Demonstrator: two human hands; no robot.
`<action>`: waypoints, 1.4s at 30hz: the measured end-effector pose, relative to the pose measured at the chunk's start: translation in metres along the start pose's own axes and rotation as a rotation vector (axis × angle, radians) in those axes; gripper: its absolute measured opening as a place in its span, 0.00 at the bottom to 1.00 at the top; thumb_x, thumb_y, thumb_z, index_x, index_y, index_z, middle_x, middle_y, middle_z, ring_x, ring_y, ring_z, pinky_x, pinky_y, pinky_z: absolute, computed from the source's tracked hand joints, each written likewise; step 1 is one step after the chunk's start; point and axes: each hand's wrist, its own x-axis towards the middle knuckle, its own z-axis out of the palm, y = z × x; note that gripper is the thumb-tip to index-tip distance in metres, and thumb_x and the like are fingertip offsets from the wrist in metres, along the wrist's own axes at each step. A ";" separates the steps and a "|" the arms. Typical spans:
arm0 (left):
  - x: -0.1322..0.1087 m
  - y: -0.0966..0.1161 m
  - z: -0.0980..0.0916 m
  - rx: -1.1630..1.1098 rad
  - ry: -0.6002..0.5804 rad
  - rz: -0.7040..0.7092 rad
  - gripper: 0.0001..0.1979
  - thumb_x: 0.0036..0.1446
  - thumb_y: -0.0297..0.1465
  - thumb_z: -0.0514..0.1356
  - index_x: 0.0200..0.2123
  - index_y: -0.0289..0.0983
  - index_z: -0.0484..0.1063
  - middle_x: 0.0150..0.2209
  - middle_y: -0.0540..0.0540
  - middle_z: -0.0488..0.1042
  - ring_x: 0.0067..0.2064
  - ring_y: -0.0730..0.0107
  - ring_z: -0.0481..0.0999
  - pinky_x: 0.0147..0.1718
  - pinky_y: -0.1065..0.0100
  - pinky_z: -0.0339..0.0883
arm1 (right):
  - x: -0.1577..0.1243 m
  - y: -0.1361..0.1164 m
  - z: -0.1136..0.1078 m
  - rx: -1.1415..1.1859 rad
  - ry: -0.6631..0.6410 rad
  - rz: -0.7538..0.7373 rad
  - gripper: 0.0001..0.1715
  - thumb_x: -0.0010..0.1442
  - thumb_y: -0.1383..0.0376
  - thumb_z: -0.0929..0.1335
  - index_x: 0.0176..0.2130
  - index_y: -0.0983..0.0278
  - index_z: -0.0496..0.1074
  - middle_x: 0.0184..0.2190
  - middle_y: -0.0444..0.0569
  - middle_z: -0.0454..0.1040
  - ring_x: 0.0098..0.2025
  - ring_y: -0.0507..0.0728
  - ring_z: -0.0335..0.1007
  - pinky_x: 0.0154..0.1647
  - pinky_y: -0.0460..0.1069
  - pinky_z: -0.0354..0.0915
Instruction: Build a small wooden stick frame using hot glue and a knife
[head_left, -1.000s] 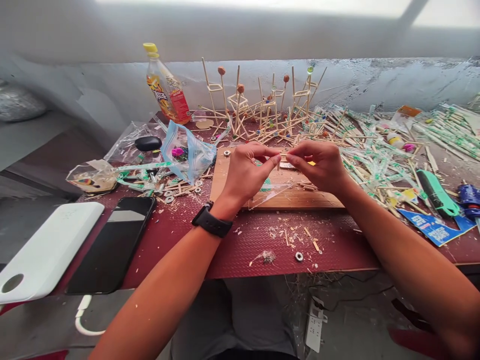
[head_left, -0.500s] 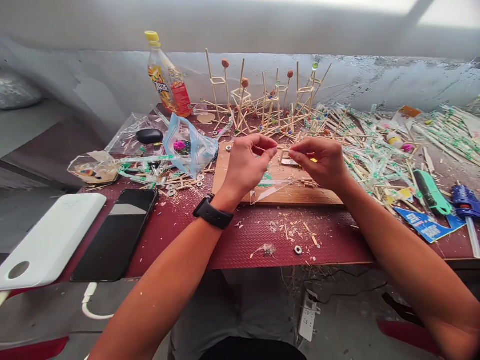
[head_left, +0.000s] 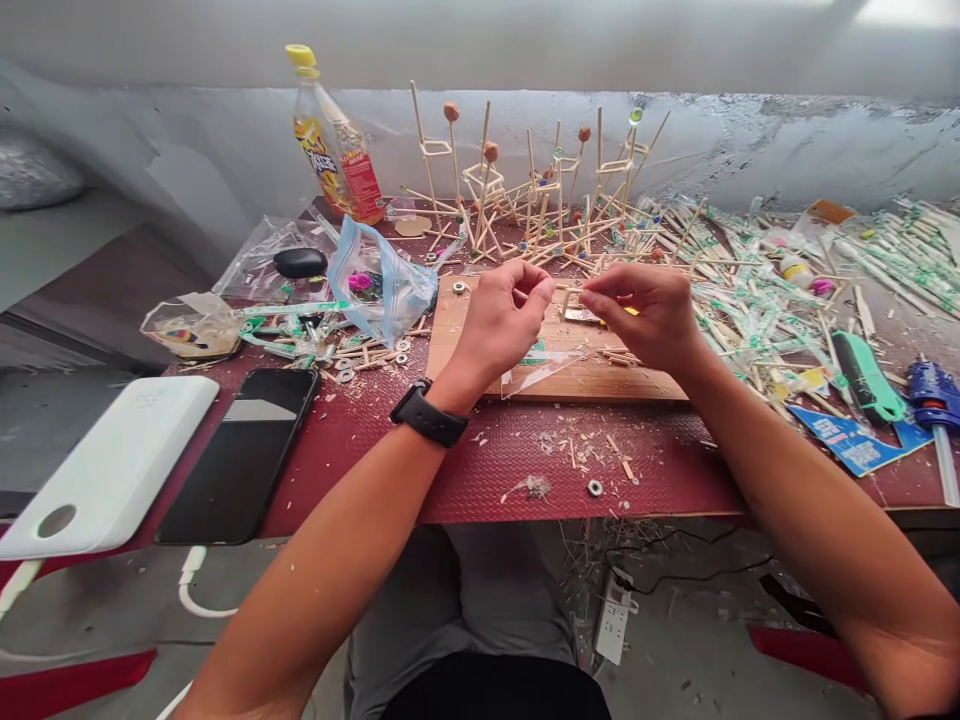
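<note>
My left hand (head_left: 504, 320) and my right hand (head_left: 643, 312) are raised over a wooden board (head_left: 577, 378), both pinched on the ends of a thin wooden stick (head_left: 568, 288) held between them. A black watch (head_left: 428, 414) is on my left wrist. A clear plastic strip (head_left: 541, 371) lies on the board under my hands. Behind them stand several stick structures (head_left: 525, 195) topped with small coloured balls.
A soda bottle (head_left: 334, 150) stands at the back left. A blue plastic bag (head_left: 382, 285), washers and wrappers lie left of the board. A phone (head_left: 240, 455) and white case (head_left: 105, 465) rest at the left. Sticks, a green cutter (head_left: 866, 375) and a blue glue gun (head_left: 930, 400) crowd the right.
My hands have stayed pinched on the stick and risen slightly. The view has tilted down a little, so the table sits higher in the picture.
</note>
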 end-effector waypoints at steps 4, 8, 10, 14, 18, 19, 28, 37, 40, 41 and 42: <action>0.000 0.001 0.001 -0.024 -0.020 -0.029 0.09 0.67 0.22 0.66 0.33 0.38 0.74 0.29 0.51 0.75 0.28 0.73 0.74 0.25 0.68 0.70 | -0.001 0.001 0.000 0.020 0.008 -0.017 0.12 0.65 0.53 0.76 0.34 0.56 0.84 0.33 0.48 0.84 0.35 0.58 0.76 0.37 0.57 0.74; -0.001 0.002 -0.001 -0.020 0.004 0.006 0.10 0.63 0.21 0.70 0.30 0.37 0.76 0.29 0.51 0.77 0.28 0.75 0.73 0.26 0.69 0.72 | -0.002 0.002 0.001 0.011 0.009 -0.015 0.13 0.65 0.51 0.77 0.34 0.56 0.85 0.32 0.47 0.84 0.35 0.58 0.76 0.37 0.56 0.74; -0.001 0.002 -0.002 -0.019 0.013 0.008 0.11 0.63 0.22 0.71 0.30 0.37 0.76 0.27 0.51 0.76 0.26 0.75 0.72 0.23 0.69 0.72 | -0.002 0.002 0.001 0.006 0.006 -0.014 0.14 0.65 0.50 0.77 0.34 0.56 0.85 0.33 0.47 0.84 0.35 0.58 0.76 0.37 0.56 0.74; -0.001 0.001 -0.002 -0.018 0.007 0.001 0.11 0.67 0.22 0.67 0.30 0.37 0.78 0.25 0.51 0.75 0.26 0.75 0.72 0.23 0.70 0.73 | -0.001 0.002 0.000 0.009 0.001 -0.017 0.14 0.66 0.51 0.77 0.34 0.56 0.85 0.34 0.48 0.84 0.35 0.58 0.77 0.38 0.57 0.75; -0.001 0.004 0.001 -0.082 -0.020 -0.097 0.12 0.71 0.21 0.61 0.33 0.36 0.79 0.34 0.45 0.80 0.31 0.73 0.78 0.24 0.71 0.74 | -0.001 0.003 0.000 0.004 -0.001 -0.037 0.12 0.67 0.54 0.76 0.35 0.56 0.85 0.34 0.48 0.84 0.35 0.57 0.78 0.37 0.56 0.75; -0.002 0.006 0.001 -0.107 -0.034 -0.128 0.12 0.71 0.20 0.60 0.35 0.35 0.80 0.37 0.44 0.81 0.33 0.73 0.78 0.24 0.73 0.74 | -0.001 0.003 0.000 0.000 -0.001 -0.042 0.12 0.67 0.54 0.76 0.35 0.56 0.85 0.33 0.47 0.84 0.35 0.57 0.78 0.37 0.56 0.75; -0.007 0.022 -0.002 -0.372 -0.248 -0.410 0.14 0.77 0.25 0.58 0.36 0.35 0.78 0.44 0.44 0.83 0.34 0.79 0.79 0.27 0.76 0.69 | -0.002 0.003 0.000 0.017 0.015 -0.075 0.09 0.67 0.56 0.76 0.35 0.54 0.85 0.34 0.47 0.87 0.36 0.60 0.81 0.35 0.57 0.77; -0.005 0.016 -0.003 -0.405 -0.210 -0.406 0.14 0.76 0.25 0.64 0.33 0.35 0.80 0.37 0.49 0.81 0.33 0.80 0.78 0.30 0.75 0.70 | -0.002 0.004 0.002 0.021 0.022 -0.137 0.09 0.67 0.56 0.76 0.34 0.55 0.84 0.31 0.46 0.85 0.32 0.56 0.78 0.32 0.54 0.75; -0.005 0.013 -0.005 -0.386 -0.197 -0.366 0.12 0.74 0.25 0.66 0.33 0.35 0.81 0.35 0.48 0.80 0.34 0.79 0.79 0.31 0.75 0.72 | -0.002 0.003 0.002 0.008 0.017 -0.131 0.10 0.68 0.55 0.76 0.34 0.55 0.84 0.30 0.45 0.84 0.32 0.56 0.77 0.32 0.54 0.74; -0.004 0.011 -0.005 -0.380 -0.194 -0.348 0.12 0.74 0.25 0.67 0.34 0.35 0.81 0.34 0.48 0.80 0.35 0.78 0.79 0.31 0.75 0.72 | -0.002 0.003 0.001 -0.001 0.014 -0.125 0.11 0.68 0.55 0.76 0.34 0.55 0.84 0.30 0.45 0.84 0.32 0.56 0.77 0.32 0.54 0.74; -0.004 0.010 -0.006 -0.373 -0.193 -0.328 0.11 0.73 0.25 0.68 0.34 0.35 0.82 0.34 0.49 0.80 0.35 0.78 0.79 0.31 0.76 0.72 | -0.002 0.003 0.001 -0.014 0.011 -0.119 0.12 0.68 0.54 0.76 0.34 0.55 0.84 0.30 0.45 0.84 0.32 0.57 0.77 0.32 0.54 0.75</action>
